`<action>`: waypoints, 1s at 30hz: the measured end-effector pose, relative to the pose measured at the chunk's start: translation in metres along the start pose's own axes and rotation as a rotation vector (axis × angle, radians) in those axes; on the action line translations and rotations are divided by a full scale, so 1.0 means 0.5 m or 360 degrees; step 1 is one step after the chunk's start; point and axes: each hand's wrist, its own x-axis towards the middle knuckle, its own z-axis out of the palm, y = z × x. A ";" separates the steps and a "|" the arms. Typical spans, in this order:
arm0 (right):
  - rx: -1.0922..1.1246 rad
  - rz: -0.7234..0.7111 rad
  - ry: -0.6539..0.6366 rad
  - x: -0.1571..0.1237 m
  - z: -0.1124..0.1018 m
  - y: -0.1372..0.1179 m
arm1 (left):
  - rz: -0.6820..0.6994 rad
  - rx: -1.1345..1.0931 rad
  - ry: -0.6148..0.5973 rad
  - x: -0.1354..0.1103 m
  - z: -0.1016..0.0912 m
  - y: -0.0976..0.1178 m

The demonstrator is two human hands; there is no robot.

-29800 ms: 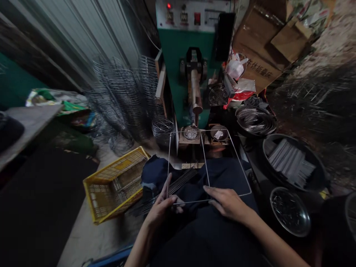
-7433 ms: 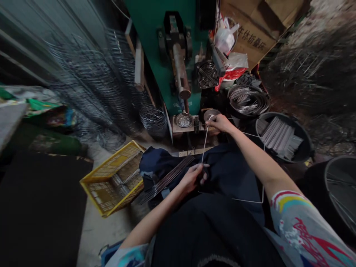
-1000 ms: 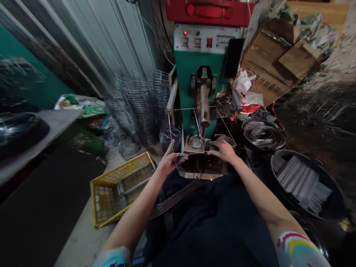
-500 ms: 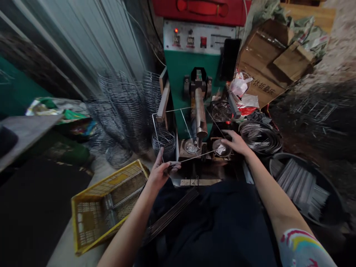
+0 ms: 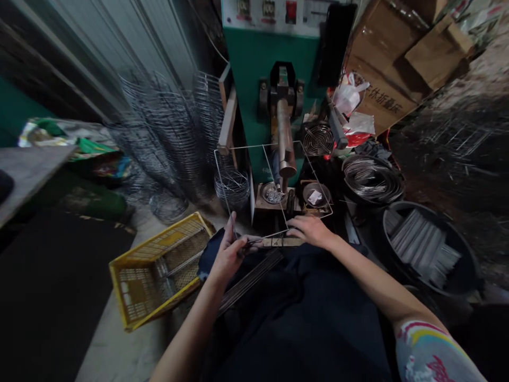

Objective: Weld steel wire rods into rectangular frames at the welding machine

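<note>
My left hand (image 5: 230, 252) is closed on the near left corner of a thin rectangular wire frame (image 5: 254, 149) with a cross wire. My right hand (image 5: 310, 231) pinches the frame's near edge by the cross wire. The frame tilts up toward the green welding machine (image 5: 274, 79), whose metal electrode (image 5: 285, 151) hangs behind it. Below sit a small dish of metal bits (image 5: 272, 193) and a second dish (image 5: 316, 195). A bundle of straight wires (image 5: 248, 278) lies across the dark cloth on my lap.
A yellow plastic crate (image 5: 159, 265) stands on the floor at left, stacks of wire racks (image 5: 170, 132) behind it. At right are a coil of wire (image 5: 371, 180), a black tub of cut rods (image 5: 425, 246), a small fan (image 5: 317, 139) and cardboard boxes (image 5: 389, 79).
My right hand came back from the right-hand dish to the frame's near edge. The frame came down toward my lap, and my head tipped downward.
</note>
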 end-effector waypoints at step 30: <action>-0.0120 0.0243 0.0402 -0.112 -0.004 0.024 | 0.0238 -0.0183 0.0603 -0.062 0.001 -0.060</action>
